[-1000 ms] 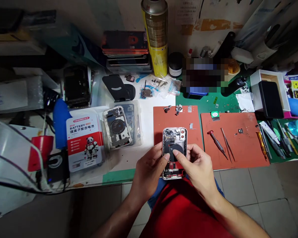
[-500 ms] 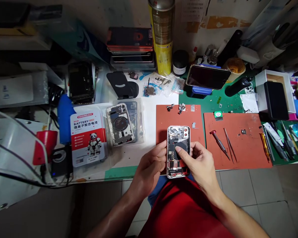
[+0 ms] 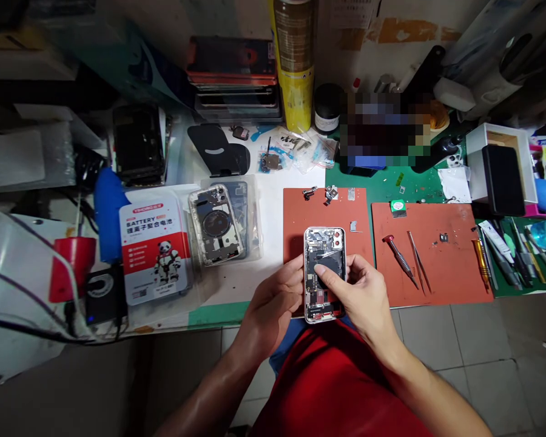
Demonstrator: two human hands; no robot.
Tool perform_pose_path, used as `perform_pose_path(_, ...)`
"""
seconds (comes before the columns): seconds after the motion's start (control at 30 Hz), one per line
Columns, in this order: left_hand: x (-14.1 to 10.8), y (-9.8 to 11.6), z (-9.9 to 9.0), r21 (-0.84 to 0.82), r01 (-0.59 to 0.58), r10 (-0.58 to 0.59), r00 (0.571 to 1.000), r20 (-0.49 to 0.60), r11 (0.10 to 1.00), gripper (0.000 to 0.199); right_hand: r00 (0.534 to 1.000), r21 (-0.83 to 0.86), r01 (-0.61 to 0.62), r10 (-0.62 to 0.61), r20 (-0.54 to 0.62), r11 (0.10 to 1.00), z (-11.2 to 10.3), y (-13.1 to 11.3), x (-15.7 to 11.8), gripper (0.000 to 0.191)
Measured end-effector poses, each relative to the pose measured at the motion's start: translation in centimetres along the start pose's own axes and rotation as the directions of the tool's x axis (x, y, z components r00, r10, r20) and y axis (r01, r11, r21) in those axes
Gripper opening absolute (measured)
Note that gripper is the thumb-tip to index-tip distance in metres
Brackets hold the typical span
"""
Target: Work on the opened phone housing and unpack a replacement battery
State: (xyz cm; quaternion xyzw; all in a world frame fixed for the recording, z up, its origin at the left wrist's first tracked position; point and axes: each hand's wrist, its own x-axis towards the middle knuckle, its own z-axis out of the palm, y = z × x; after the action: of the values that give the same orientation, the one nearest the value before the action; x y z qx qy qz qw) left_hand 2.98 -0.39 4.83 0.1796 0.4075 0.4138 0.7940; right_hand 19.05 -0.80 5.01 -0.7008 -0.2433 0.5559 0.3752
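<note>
Opened phone (image 3: 317, 292): one, in two hands (image 3: 273, 308).

Left of the left grip (image 3: 270, 309), a battery pack (image 3: 157, 249) reads "BATTERY" in capitals, with the Chinese line "锂离子聚合电池" beneath; the red logo above seems to say "YIHONG". Its smaller print is too fine to read. Beyond the grip, lettering on the yellow can (image 3: 295, 94) and wall sheet (image 3: 352, 13) is illegible, like the green label (image 3: 397, 206) rightward.
</note>
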Motion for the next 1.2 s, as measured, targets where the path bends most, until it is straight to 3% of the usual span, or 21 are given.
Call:
perform_pose_path(0.2, 0.0, 0.0, 0.0, 0.002, -0.001, 0.001, 0.999, -0.045, 1.0, 0.046, 0.999, -0.032, 0.043, -0.044, -0.025, 0.999, 0.1, 0.0, 0.0, 0.045)
perform_pose_path(0.53, 0.0, -0.4, -0.7, 0.075, -0.003, 0.008, 0.997, -0.073, 0.997, 0.051, 1.0, -0.008, 0.017, -0.017, -0.025, 1.0, 0.3, 0.2, 0.0, 0.046)
perform_pose_path(0.73, 0.4, -0.8, -0.4, 0.2, -0.017, 0.038, 0.994, -0.103, 0.98, 0.059, 0.998, -0.024, 0.053, -0.053, -0.033, 0.998, 0.3, 0.4, 0.1, 0.045)
perform_pose_path(0.83, 0.6, -1.0, -0.4, 0.253, -0.027, 0.05, 0.995, -0.085, 0.967, 0.055, 0.997, -0.024, 0.066, -0.067, -0.032, 0.998, 0.2, 0.4, 0.1, 0.045)
perform_pose_path(0.97, 1.1, -1.2, -0.4, 0.362, -0.021, 0.081, 0.985, -0.152, 0.932, 0.054, 0.996, -0.046, 0.076, -0.077, -0.035, 0.996, 0.2, 0.4, 0.1, 0.045)
perform_pose_path(1.2, 1.6, -1.1, -0.3, 0.373, -0.046, 0.117, 0.979, -0.17, 0.927, 0.047, 0.991, 0.083, 0.127, -0.13, 0.03, 0.988, 0.0, 0.5, -0.3, 0.04)
